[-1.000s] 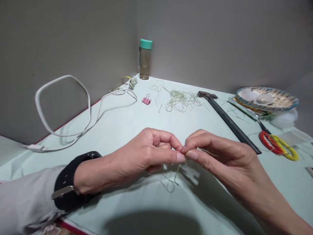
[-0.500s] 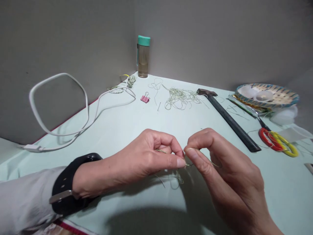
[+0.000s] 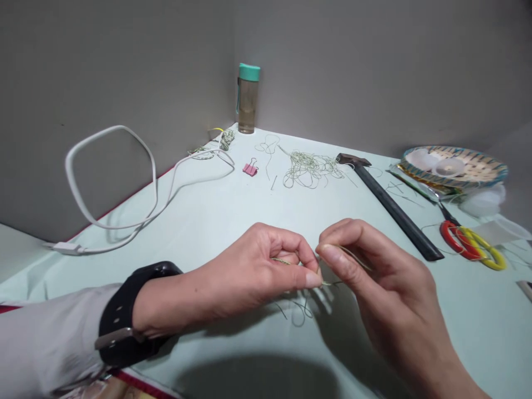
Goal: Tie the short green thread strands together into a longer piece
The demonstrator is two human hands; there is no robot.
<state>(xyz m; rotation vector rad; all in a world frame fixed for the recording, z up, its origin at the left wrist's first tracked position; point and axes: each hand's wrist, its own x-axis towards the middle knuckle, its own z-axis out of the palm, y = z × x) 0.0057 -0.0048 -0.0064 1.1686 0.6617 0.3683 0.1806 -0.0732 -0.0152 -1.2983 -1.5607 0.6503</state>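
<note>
A pale green worktop (image 3: 233,216) carries loose gear beyond the hands: at 12 o'clock a tangle of thread (image 3: 310,169), a pink binder clip (image 3: 250,168) and a teal-capped bottle (image 3: 248,98) in the corner; at 10 o'clock a white cable (image 3: 124,183); at 2 o'clock a hammer (image 3: 390,205), red and yellow scissors (image 3: 471,244) and a woven tray (image 3: 455,169). None of it lies between the 2 hands.

The left hand (image 3: 249,274), a black watch (image 3: 133,313) on its wrist, and the right hand (image 3: 374,277) meet fingertip to fingertip just above the worktop, each pinching 1 thin green thread (image 3: 330,284). The thread's long axis runs roughly 9 to 3 o'clock, loose ends curling down to the worktop at 6 o'clock.
</note>
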